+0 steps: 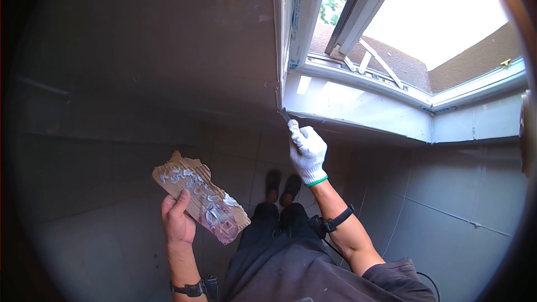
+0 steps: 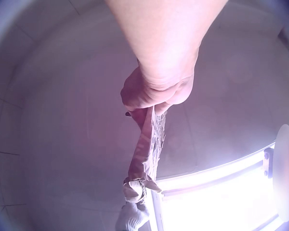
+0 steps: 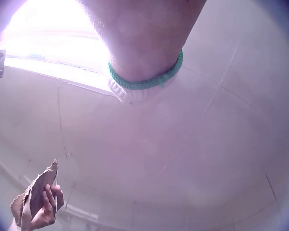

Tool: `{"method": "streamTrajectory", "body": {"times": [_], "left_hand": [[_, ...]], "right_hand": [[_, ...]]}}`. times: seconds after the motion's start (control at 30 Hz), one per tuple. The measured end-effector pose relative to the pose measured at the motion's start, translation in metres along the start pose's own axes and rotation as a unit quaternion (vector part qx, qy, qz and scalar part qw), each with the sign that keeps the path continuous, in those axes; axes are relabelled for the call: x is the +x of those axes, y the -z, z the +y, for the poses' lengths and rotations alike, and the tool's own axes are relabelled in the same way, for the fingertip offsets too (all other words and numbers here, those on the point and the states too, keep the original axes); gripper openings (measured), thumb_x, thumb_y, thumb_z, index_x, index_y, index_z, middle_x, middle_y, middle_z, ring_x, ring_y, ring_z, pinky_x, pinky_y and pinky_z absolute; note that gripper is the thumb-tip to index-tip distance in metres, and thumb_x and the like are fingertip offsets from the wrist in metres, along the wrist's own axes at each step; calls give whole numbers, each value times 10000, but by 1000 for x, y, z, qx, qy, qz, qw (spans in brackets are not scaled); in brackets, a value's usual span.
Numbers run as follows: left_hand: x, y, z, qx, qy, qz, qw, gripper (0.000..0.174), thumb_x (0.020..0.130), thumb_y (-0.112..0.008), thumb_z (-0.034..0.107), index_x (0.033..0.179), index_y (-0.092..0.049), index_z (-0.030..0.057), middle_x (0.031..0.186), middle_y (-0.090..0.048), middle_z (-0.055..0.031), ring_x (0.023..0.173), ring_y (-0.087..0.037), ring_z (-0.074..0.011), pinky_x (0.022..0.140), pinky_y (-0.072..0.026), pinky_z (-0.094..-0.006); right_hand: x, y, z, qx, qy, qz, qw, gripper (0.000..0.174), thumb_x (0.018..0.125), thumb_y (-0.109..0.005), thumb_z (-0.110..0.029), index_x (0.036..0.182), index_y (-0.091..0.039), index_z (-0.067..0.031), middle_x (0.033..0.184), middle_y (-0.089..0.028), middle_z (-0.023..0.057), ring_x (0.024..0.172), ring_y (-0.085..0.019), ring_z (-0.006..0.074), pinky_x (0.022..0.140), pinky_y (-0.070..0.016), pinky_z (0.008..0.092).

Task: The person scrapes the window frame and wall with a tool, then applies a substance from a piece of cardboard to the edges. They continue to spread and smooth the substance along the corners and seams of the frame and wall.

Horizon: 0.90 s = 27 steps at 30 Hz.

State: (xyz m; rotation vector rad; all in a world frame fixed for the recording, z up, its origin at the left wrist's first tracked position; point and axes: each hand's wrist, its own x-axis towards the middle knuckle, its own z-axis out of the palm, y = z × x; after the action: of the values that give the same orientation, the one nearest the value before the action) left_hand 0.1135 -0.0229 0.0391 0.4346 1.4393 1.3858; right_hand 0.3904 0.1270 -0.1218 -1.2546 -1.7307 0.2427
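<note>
In the head view my bare left hand grips a torn piece of corrugated cardboard, thumb on top and fingers beneath. White paste lies in smears over its upper face, and clear tape covers its near end. The left wrist view shows this cardboard edge-on below the hand. My right hand, in a white knit glove with a green cuff, holds a narrow dark tool; its handle is mostly hidden in the fist. The tool's tip is right at the lower corner of the window recess, where sill and wall edge meet.
A white-framed window stands open above the tiled sill, with a metal stay arm at its base. Tiled wall runs below the sill. A large smooth surface fills the left side. The person's feet are on the tiled floor.
</note>
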Motion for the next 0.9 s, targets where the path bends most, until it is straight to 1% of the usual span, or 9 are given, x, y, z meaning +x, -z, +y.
{"method": "streamTrajectory", "body": {"times": [0.17, 0.27, 0.37, 0.47, 0.57, 0.67, 0.77, 0.87, 0.9], "left_hand": [[1, 2, -1, 1, -2, -8, 1000, 329, 1036, -621, 114, 1312, -621, -65, 1292, -685, -143, 1183, -650, -236, 1080, -479, -397], [1, 0, 0, 0, -3, -8, 1000, 328, 1035, -622, 115, 1307, -623, -68, 1285, -688, -146, 1178, -653, -239, 1079, -480, -398], [1, -2, 1, -1, 0, -11, 1000, 332, 1034, -624, 117, 1307, -620, -71, 1282, -689, -149, 1176, -655, -244, 1078, -481, -400], [1, -2, 2, -1, 3, -16, 1000, 338, 1034, -624, 120, 1311, -616, -74, 1281, -689, -151, 1176, -655, -247, 1080, -481, -403], [1, -3, 2, -3, 2, -16, 1000, 339, 1035, -622, 120, 1313, -613, -74, 1280, -688, -151, 1174, -656, -248, 1079, -482, -406], [2, -1, 1, -5, 1, -21, 1000, 335, 1035, -622, 118, 1310, -613, -73, 1278, -688, -152, 1169, -657, -247, 1076, -484, -407], [2, -2, 2, -9, 0, -24, 1000, 329, 1033, -623, 116, 1304, -615, -72, 1275, -688, -153, 1164, -658, -246, 1071, -487, -406], [2, -3, 2, -10, -1, -30, 1000, 327, 1032, -626, 117, 1300, -617, -71, 1275, -689, -152, 1162, -659, -246, 1067, -490, -404], [2, -2, 3, -9, -2, -32, 999, 326, 1032, -626, 117, 1299, -618, -70, 1275, -689, -151, 1162, -659, -246, 1066, -491, -404]], "right_hand": [[1, 4, 0, -22, 10, -19, 1000, 444, 786, -737, 59, 1196, -741, -112, 764, -579, 82, 647, -611, 265, 578, -494, 382], [5, 12, -5, -68, 16, -43, 997, 480, 772, -744, 33, 1226, -725, -122, 769, -561, 78, 653, -601, 264, 578, -491, 392], [7, 17, -12, -132, 26, -70, 989, 446, 797, -736, -74, 1239, -703, -125, 796, -542, 62, 665, -585, 258, 564, -465, 415], [14, 24, -22, -200, 46, -92, 974, 389, 827, -708, -99, 1215, -705, -111, 790, -541, 55, 658, -579, 245, 553, -454, 407], [23, 34, -29, -225, 53, -97, 968, 375, 814, -755, -66, 1186, -748, -111, 745, -555, 68, 630, -589, 242, 545, -455, 395], [28, 44, -32, -241, 54, -103, 964, 301, 846, -738, -85, 1146, -759, -98, 740, -561, 67, 629, -592, 234, 542, -455, 390], [26, 54, -27, -272, 64, -114, 953, 277, 868, -723, -96, 1143, -757, -95, 739, -563, 66, 629, -593, 233, 544, -458, 390], [24, 66, -25, -286, 63, -116, 949, 266, 878, -711, -89, 1140, -756, -93, 738, -564, 64, 630, -594, 230, 546, -462, 391], [22, 68, -20, -294, 73, -124, 945, 331, 860, -655, -112, 1186, -707, -94, 789, -544, 49, 651, -566, 218, 538, -446, 384]]}}
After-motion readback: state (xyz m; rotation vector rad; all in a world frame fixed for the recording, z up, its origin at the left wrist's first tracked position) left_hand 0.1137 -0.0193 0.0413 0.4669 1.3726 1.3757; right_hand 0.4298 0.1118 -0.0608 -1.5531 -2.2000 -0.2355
